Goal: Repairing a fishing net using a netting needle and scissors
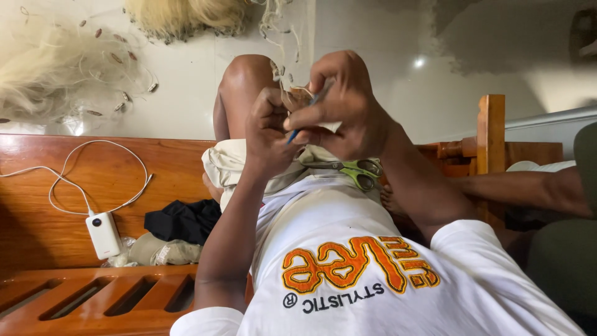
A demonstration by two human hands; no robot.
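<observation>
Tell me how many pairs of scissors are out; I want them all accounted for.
1. The green-handled scissors lie on the person's lap, just below the right hand and left hand. Others could be hidden under the dark cloth on the bench.

Our left hand (268,134) and right hand (348,109) meet above our raised knee (245,78), touching each other, with the thin blue netting needle (305,115) in the right hand. The green-handled scissors (354,171) lie on our lap just below the right hand. To the left, on the wooden bench (37,211), rests the white power bank (103,234), beside the dark folded cloth (183,221). The pale fishing net (68,68) lies on the floor behind the bench.
</observation>
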